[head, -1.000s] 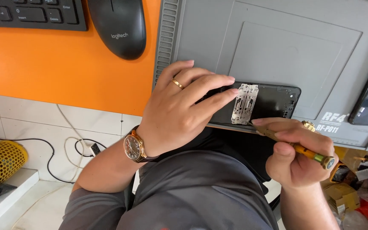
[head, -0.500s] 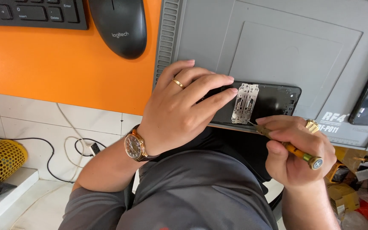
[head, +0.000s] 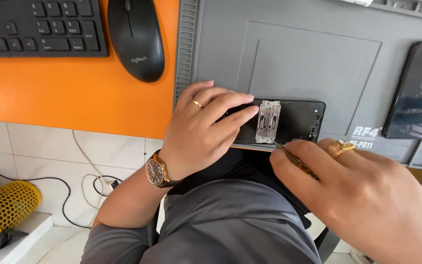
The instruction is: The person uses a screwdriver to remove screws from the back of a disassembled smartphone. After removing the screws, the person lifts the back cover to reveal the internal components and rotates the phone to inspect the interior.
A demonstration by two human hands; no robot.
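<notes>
Fingers of the left hand (head: 199, 132) press down on a black phone (head: 294, 120) that lies at the near edge of a grey work mat (head: 299, 44), closed over its left end and holding it flat. A small metal plate (head: 267, 121) sits on the phone's open back, just right of those fingertips. The right hand (head: 367, 190) is closed around a thin yellow-handled screwdriver (head: 296, 160), pinched between thumb and fingers, its tip touching the phone's near edge just below the metal plate. A gold ring shows on each hand, and a watch (head: 156, 171) on the left wrist. Beyond, a black mouse (head: 136, 36) and keyboard (head: 40, 27) rest on the orange desk (head: 74, 93); a second phone (head: 413, 90) lies on the mat's right side.
</notes>
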